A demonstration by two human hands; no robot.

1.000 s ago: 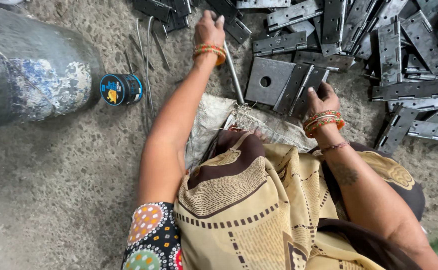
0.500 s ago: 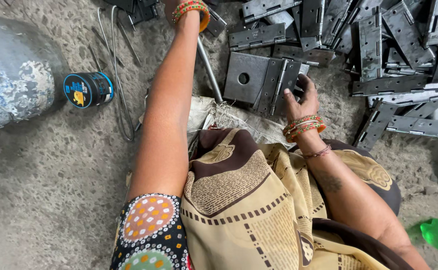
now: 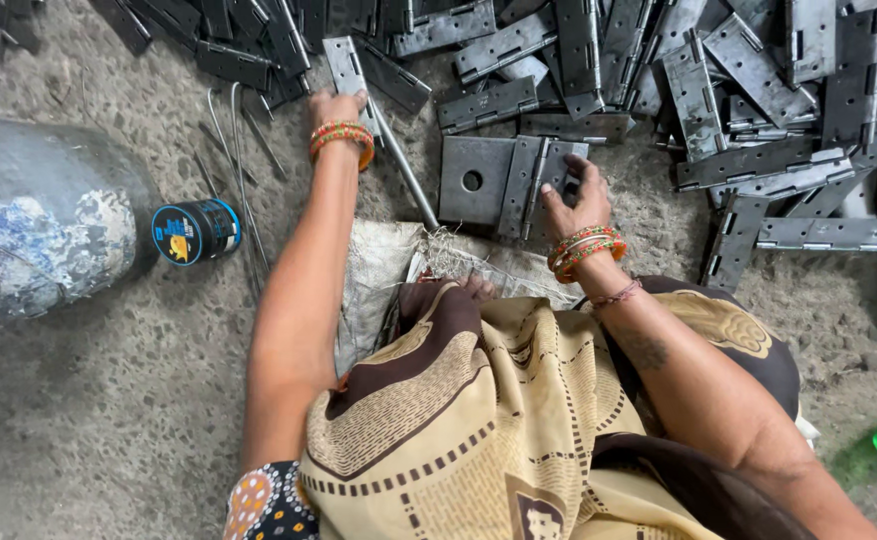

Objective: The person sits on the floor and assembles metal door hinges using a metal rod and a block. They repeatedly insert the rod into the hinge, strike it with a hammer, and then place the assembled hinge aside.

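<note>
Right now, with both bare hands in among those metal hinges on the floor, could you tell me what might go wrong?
1. The left hand reaches a hinge at the pile's edge; bare skin on stamped steel edges could be cut.
2. The right hand rests on a folded hinge beside a square plate; its leaves might pinch the fingers if they close.
3. A thin rod and loose wires lie between the arms and could snag the bangles.
</note>
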